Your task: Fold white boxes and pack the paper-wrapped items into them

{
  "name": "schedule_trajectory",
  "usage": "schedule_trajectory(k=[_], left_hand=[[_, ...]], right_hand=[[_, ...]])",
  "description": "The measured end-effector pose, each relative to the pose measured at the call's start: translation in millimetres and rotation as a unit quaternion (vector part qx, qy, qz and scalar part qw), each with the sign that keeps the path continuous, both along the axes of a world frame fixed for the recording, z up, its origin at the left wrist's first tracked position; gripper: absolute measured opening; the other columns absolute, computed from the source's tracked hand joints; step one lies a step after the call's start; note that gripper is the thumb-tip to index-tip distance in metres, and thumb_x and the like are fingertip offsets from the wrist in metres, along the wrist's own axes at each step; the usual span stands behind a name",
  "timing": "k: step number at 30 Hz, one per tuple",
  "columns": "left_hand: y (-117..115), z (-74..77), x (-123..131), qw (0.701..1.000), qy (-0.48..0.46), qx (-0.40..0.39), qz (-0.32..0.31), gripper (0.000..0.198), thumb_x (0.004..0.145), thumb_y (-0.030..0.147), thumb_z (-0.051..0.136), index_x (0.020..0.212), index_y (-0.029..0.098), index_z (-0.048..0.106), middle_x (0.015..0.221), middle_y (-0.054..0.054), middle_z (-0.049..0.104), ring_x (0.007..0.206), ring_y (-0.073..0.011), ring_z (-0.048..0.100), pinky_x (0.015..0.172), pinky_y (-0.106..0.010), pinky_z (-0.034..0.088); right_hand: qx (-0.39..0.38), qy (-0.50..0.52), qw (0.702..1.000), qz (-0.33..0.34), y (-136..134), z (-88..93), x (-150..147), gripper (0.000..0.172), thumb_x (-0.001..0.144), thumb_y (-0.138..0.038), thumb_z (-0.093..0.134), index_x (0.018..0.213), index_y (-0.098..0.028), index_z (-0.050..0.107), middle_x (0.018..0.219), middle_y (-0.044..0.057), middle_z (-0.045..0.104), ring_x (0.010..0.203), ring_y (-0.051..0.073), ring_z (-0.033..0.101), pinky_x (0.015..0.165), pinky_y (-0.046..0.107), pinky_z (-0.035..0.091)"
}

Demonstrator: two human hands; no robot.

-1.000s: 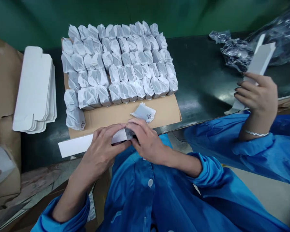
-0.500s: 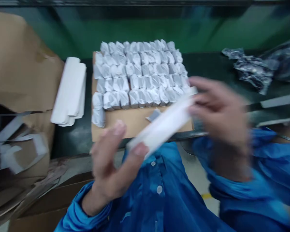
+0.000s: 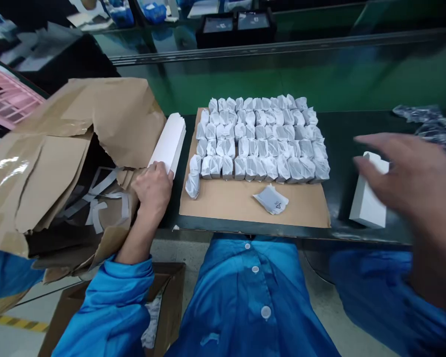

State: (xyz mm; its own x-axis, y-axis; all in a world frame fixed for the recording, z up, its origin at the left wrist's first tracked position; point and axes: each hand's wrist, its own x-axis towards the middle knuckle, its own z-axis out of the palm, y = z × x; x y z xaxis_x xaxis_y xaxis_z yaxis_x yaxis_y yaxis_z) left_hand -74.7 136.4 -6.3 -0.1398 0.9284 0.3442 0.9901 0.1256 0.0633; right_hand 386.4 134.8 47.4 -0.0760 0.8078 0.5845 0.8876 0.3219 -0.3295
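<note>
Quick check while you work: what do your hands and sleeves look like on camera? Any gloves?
No gloves: your left hand and right hand are both bare, though the right is blurred. The left sleeve and right sleeve are bright blue and bunched at the cuffs, matching the blue work coat, which has round white buttons down its front.

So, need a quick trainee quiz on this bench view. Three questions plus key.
1. True or false: the left hand touches the stack of flat white carton blanks.
2. What lies on the cardboard sheet in front of the rows of paper-wrapped pieces: A) a pair of scissors, B) one loose wrapped piece?
3. What is the right hand nearest to?

Key: 1 true; 2 B; 3 the white carton.
</note>
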Motion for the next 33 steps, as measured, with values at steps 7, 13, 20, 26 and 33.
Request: schedule_trajectory(k=[7, 13, 20, 26, 33], left_hand=[[-83, -0.1, 69, 0.962, -0.031, 0.237, -0.131, 0.045, 0.095, 0.026, 0.058, 0.140, 0.021, 0.055, 0.127, -0.015, 0.070, 0.115, -0.0312, 0.069, 0.096, -0.049, 0.056], [-140, 20.8, 100, 0.900, -0.268, 0.205, -0.277, 0.090, 0.086, 0.058, 0.065, 0.159, 0.031, 0.020, 0.165, -0.007, 0.030, 0.149, -0.0313, 0.035, 0.116, -0.055, 0.044], [-102, 23.4, 75, 0.836, -0.491, -0.178, -0.170, 0.021, 0.087, 0.043, 0.068, 0.083, 0.023, 0.075, 0.067, 0.001, 0.071, 0.057, -0.0151, 0.066, 0.049, -0.024, 0.052], [-104, 2.7, 80, 0.659, -0.656, -0.332, -0.157, 0.034, 0.083, 0.043, 0.071, 0.108, 0.020, 0.073, 0.061, -0.001, 0.069, 0.050, -0.0182, 0.067, 0.047, -0.027, 0.055], [-98, 9.1, 88, 0.821, -0.490, -0.200, -0.213, 0.010, 0.079, 0.025, 0.070, 0.084, 0.021, 0.078, 0.077, -0.001, 0.077, 0.064, -0.0140, 0.070, 0.055, -0.020, 0.054]], right_hand=[[-0.316, 0.419, 0.802, 0.285, -48, -12.4, -206, 0.066, 0.099, -0.046, 0.053, 0.153, -0.018, 0.029, 0.145, 0.020, 0.054, 0.113, 0.022, 0.067, 0.087, 0.038, 0.059], [-0.402, 0.232, 0.786, 0.409, -17, -14.5, -146, 0.024, 0.092, -0.031, 0.064, 0.104, -0.011, 0.067, 0.099, 0.006, 0.072, 0.086, 0.018, 0.066, 0.071, 0.026, 0.052], [-0.291, -0.135, 0.891, 0.320, -69, -4.3, -116, 0.051, 0.093, -0.042, 0.064, 0.134, -0.012, 0.056, 0.109, 0.014, 0.070, 0.090, 0.026, 0.067, 0.074, 0.035, 0.052], [-0.056, -0.231, 0.924, 0.300, -103, -25.3, -116, 0.056, 0.100, -0.045, 0.050, 0.136, -0.002, 0.052, 0.111, 0.021, 0.069, 0.097, 0.031, 0.066, 0.079, 0.043, 0.055], [-0.043, -0.216, 0.930, 0.294, -114, -35.4, -111, 0.043, 0.100, -0.031, 0.051, 0.136, -0.008, 0.056, 0.112, 0.021, 0.072, 0.100, 0.032, 0.070, 0.081, 0.046, 0.060]])
